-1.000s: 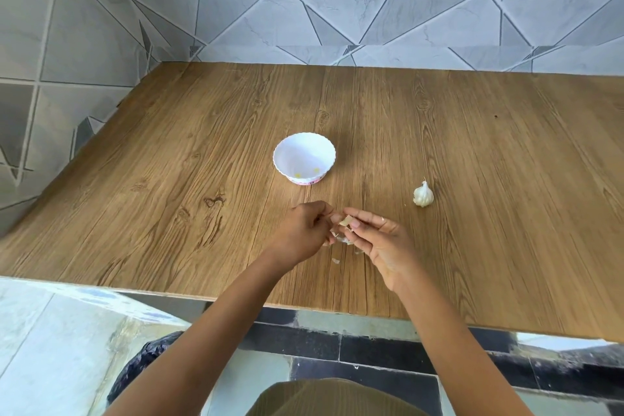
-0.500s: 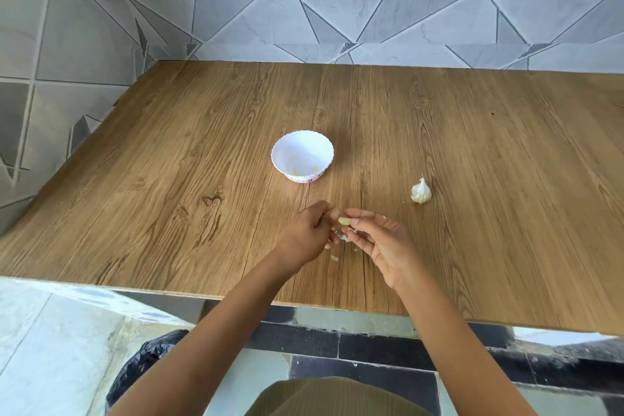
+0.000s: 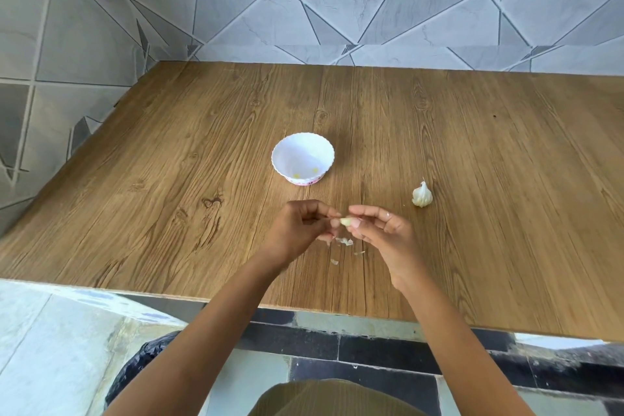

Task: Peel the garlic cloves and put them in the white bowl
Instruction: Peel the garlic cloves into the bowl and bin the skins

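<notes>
A pale garlic clove (image 3: 345, 221) is pinched between the fingertips of both hands, just above the wooden table (image 3: 169, 179). My left hand (image 3: 300, 230) curls its fingers at the clove's left end. My right hand (image 3: 381, 233) pinches the right end with thumb and forefinger. The white bowl (image 3: 303, 158) stands beyond the hands, with two peeled yellowish cloves (image 3: 305, 173) lying in it. A partly broken garlic bulb (image 3: 421, 195) rests to the right of the bowl. Bits of papery skin (image 3: 343, 241) lie on the table under the hands.
The table runs into a corner of grey tiled walls (image 3: 337, 3) at the back and left. Its front edge (image 3: 304, 306) is near my body. A dark bag (image 3: 135, 371) sits on the floor below left.
The hands have stayed in the same place working the clove. More pale clove shows between the fingertips, and skin pieces lie on the table below them.
</notes>
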`<state>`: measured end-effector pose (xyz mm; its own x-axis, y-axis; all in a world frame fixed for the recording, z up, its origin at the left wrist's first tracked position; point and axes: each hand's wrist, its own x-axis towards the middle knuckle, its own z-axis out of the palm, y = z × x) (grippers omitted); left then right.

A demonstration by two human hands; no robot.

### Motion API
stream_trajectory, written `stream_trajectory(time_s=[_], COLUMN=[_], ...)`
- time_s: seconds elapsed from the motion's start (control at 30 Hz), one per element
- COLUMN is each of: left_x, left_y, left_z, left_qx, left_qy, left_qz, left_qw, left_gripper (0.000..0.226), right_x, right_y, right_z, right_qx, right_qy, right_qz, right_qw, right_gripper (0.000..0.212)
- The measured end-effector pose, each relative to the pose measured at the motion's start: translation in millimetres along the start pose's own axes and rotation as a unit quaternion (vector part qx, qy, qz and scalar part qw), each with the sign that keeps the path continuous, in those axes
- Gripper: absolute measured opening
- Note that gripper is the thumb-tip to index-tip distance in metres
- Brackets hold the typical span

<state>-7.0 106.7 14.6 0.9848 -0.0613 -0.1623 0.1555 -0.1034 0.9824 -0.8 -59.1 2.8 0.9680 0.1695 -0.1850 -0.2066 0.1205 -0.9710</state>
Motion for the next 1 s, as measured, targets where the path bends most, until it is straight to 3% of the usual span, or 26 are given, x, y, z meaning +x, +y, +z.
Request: stream_trajectory(time_s=[0.1,0.17,0.27,0.33,0.43,0.57,0.7,0.8,0.9,1.0], left_x=[2,3,4,4,6,3,2,6,7,5], left_y=[3,2,-3,-5,-6,0,-3,-11,-14,-14], left_z=[-3,-2,3,5,8,14,12,3,-1,-2], left_qx=[0.020,0.098,0.283,0.318,0.281,0.102,0.031,0.148,0.335,0.390], left_qy=[-0.036,-0.036,0.008,0.015,0.003,-0.004,0.052,0.111,0.117,0.131], left_qz=[0.009,0.040,0.179,0.218,0.167,-0.001,-0.041,-0.013,0.050,0.079], left_qw=[0.999,0.994,0.942,0.923,0.945,0.995,0.997,0.983,0.934,0.908], left_gripper=[0.014,0.015,0.009,0.008,0.009,0.020,0.018,0.015,0.018,0.015], right_x=[1,1,1,2,3,2,2,2,2,2], right_y=[0,1,1,1,2,4,6,7,10,12], right_z=[-1,2,7,8,9,9,8,7,6,6], right_qx=[0.031,0.082,0.134,0.153,0.157,0.158,0.151,0.149,0.128,0.108], right_qy=[-0.020,-0.030,-0.018,-0.006,-0.006,-0.014,0.001,0.009,0.022,0.034], right_qz=[0.016,0.041,0.074,0.076,0.065,0.051,0.049,0.045,0.040,0.036], right_qw=[0.999,0.995,0.988,0.985,0.985,0.986,0.987,0.988,0.991,0.993], right_gripper=[0.020,0.017,0.016,0.020,0.025,0.028,0.027,0.025,0.025,0.024])
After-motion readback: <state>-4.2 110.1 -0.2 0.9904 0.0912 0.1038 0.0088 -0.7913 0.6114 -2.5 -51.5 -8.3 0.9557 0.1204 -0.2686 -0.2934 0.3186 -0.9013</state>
